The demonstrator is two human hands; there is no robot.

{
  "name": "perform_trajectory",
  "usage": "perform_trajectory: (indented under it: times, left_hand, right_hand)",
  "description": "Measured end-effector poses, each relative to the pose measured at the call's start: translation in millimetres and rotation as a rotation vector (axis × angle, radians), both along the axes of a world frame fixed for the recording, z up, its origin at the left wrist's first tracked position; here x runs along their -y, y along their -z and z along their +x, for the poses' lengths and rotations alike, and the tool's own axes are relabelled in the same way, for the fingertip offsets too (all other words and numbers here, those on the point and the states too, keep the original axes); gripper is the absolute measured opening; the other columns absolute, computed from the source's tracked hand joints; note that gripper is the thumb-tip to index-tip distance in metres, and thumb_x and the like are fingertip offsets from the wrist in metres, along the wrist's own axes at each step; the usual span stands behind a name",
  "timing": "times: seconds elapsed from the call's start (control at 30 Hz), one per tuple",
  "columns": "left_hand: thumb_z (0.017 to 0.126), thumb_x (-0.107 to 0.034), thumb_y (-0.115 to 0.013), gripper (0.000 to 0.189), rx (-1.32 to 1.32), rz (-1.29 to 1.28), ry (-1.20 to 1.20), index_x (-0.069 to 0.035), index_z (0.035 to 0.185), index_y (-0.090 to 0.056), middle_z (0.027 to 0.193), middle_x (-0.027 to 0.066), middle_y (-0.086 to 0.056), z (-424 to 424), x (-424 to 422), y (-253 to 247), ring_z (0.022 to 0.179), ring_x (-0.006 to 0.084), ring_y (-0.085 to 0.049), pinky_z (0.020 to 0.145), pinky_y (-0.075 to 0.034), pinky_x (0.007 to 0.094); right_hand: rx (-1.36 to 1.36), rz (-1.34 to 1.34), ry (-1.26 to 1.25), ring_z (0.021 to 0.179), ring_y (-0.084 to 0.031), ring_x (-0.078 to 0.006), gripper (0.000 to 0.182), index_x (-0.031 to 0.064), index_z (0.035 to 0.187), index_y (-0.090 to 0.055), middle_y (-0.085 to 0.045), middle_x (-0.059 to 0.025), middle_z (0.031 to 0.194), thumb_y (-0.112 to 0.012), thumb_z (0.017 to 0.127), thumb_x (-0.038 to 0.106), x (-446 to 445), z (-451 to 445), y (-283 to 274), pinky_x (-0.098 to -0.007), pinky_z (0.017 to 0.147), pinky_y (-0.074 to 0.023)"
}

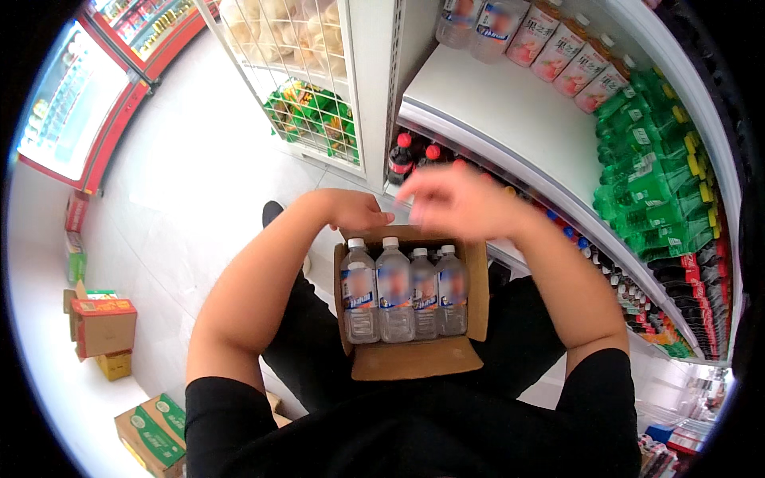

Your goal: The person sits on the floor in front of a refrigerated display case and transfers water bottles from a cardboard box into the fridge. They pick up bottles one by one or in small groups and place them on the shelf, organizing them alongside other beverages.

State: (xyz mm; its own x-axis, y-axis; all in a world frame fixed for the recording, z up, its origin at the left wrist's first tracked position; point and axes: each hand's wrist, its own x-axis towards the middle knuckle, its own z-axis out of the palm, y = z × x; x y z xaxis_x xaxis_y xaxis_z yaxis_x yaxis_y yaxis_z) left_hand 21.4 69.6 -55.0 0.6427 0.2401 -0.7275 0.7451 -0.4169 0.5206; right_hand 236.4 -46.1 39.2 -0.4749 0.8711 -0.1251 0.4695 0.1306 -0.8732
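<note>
An opened cardboard box (418, 358) rests between my thighs, its near flap folded outward. Several clear plastic bottles (394, 299) with white caps and blue-and-white labels lie in it. My left hand (364, 210) is at the far left edge of the box, fingers curled over the rim or flap; its exact hold is partly hidden. Blurred by motion, my right hand (457, 200) is above the far right edge, fingers bent and apart, holding nothing that shows. Two bottles of the same look (493, 27) stand at the back of the white shelf (496, 95).
Peach-labelled drink bottles (571, 54) and green bottles (645, 173) fill the shelf's right part. Dark cola bottles (401, 158) stand on a level below. A white wire rack (311, 77) is ahead; red-framed fridges (107, 131) and cardboard boxes (104, 328) are at the left.
</note>
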Motion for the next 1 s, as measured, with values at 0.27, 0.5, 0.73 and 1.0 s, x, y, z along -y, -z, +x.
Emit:
perform_trajectory:
  times: [0.27,0.5,0.73,1.0]
  left_hand:
    - [0.106,-0.053,-0.045,0.064,0.119,0.156,0.090,0.005,0.112,-0.071,0.093,0.0222,-0.073,5.8,12.9,-26.5,0.089,0.0344,-0.071,0.083,-0.054,0.0458]
    - [0.105,-0.049,-0.050,0.052,0.255,0.257,0.098,-0.003,0.111,-0.075,0.101,0.0223,-0.075,2.7,29.6,-26.0,0.099,0.0406,-0.071,0.090,-0.054,0.0478]
    - [0.104,-0.046,-0.053,0.045,0.228,0.317,0.140,-0.009,0.116,-0.076,0.103,0.0203,-0.075,6.6,34.0,-26.8,0.102,0.0396,-0.070,0.091,-0.054,0.0477]
    - [0.103,-0.045,-0.054,0.044,0.257,0.276,0.136,-0.008,0.118,-0.073,0.104,0.0208,-0.075,5.3,34.0,-33.1,0.101,0.0400,-0.070,0.091,-0.054,0.0474]
  right_hand:
    - [0.614,0.815,0.866,0.115,-0.065,-0.0393,0.063,0.0085,0.143,-0.057,-0.058,-0.0238,0.141,-0.073,0.085,0.026,-117.1,124.9,-39.9,-0.0445,0.101,-0.0519]
    - [0.734,0.621,0.816,0.134,-0.054,-0.0424,0.073,0.0150,0.151,-0.052,-0.056,-0.0290,0.142,-0.071,0.083,0.033,-204.9,149.4,-79.2,-0.0458,0.110,-0.0462]
    - [0.893,0.769,0.896,0.127,-0.059,-0.0433,0.070,0.0213,0.149,-0.055,-0.057,-0.0293,0.140,-0.073,0.082,0.034,-207.6,144.8,-72.6,-0.0475,0.106,-0.0499]
    - [0.744,0.902,0.949,0.117,-0.065,-0.0415,0.057,0.0217,0.141,-0.061,-0.057,-0.0265,0.133,-0.074,0.085,0.026,-101.0,127.8,-43.8,-0.0483,0.094,-0.0554]
